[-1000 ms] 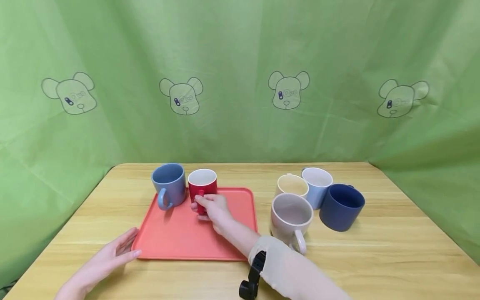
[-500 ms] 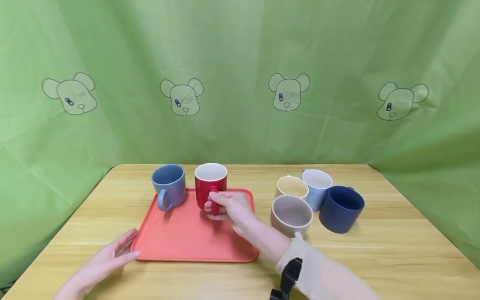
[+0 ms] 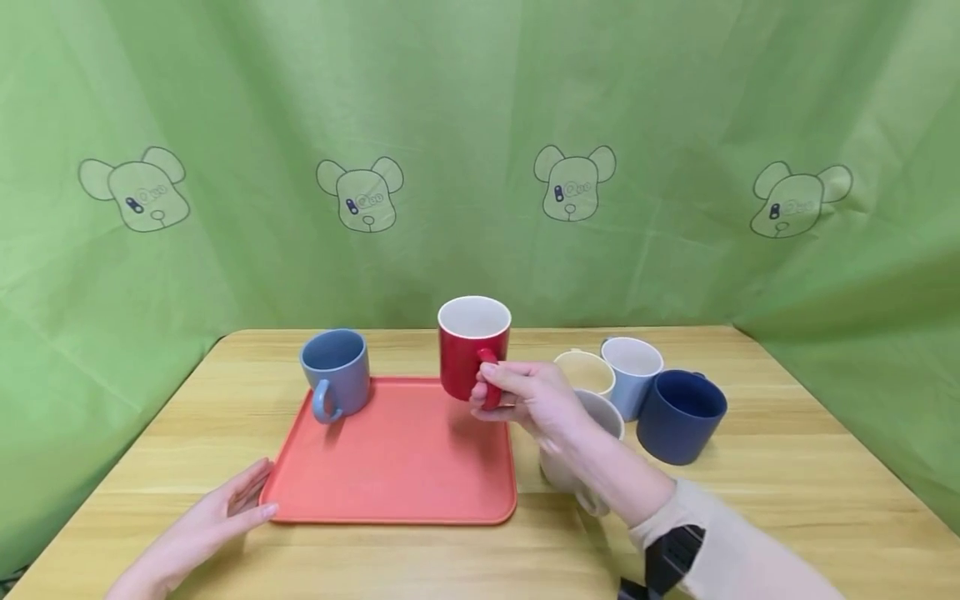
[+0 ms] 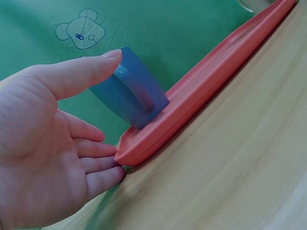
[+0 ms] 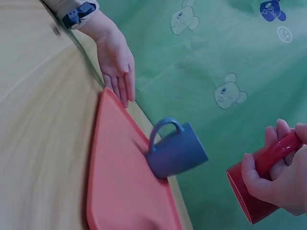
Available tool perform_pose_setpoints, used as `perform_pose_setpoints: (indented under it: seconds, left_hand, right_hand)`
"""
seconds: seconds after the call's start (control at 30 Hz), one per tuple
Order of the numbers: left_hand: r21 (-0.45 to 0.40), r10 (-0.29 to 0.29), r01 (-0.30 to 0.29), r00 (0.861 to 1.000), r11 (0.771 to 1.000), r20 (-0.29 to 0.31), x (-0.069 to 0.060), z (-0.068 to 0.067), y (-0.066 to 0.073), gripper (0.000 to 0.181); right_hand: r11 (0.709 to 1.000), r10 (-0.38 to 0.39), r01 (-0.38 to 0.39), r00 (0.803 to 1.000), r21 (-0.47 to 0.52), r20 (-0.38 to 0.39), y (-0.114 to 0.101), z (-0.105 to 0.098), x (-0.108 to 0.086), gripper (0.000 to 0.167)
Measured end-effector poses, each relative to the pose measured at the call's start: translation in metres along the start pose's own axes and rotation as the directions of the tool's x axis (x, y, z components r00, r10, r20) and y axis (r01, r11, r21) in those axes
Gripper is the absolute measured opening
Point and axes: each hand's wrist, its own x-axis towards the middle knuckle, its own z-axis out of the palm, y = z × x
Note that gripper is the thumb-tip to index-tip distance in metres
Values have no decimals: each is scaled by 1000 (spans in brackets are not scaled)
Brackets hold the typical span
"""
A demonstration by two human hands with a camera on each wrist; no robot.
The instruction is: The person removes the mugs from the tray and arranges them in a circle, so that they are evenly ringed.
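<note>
My right hand [image 3: 528, 400] grips the handle of a red mug [image 3: 467, 360] with a white inside, held upright in the air over the right part of the coral tray [image 3: 390, 479]. In the right wrist view the fingers wrap round the red mug's handle [image 5: 280, 152]. At the tray's near left corner, my left hand [image 3: 217, 521] touches the rim with fairly straight fingers, and the left wrist view shows the fingertips [image 4: 111, 173] against that corner. A blue mug [image 3: 339, 367] stands at the tray's back left corner, its handle towards me.
Right of the tray stand several mugs: a cream one [image 3: 588, 372], a light blue one [image 3: 633, 375], a navy one [image 3: 681, 417] and a greyish one [image 3: 558, 471] partly hidden by my right forearm. A green curtain [image 3: 480, 100] hangs behind the wooden table [image 3: 795, 492].
My right hand has lifted the red mug off the back of the tray and carried it to the right. The left hand and the other mugs stay put.
</note>
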Motion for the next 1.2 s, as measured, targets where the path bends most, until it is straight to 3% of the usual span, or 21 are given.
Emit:
perform_pose_setpoints:
  seconds: [0.3,0.67,0.9,1.2]
  left_hand:
    - [-10,-3,3,1000,1000,3,0,1,-1,76]
    - [8,12,-12,1000,1000,-8,0,1,-2,75]
    - [11,21,-21,1000,1000,-6,-1,1,-1,74]
    - [7,11,-11,1000,1000,-8,-1,1,-1,75]
  right_hand:
    - [997,-74,76,996,-23,56,-18,-34,-14,27]
    - [983,-171,177,980,-56,101,-45,-81,-40,22]
    - [962,-264,271,937,-1,230,-52,-111,-59,33]
    - [941,-339,312,881,133,330,-50,-149,-86,43]
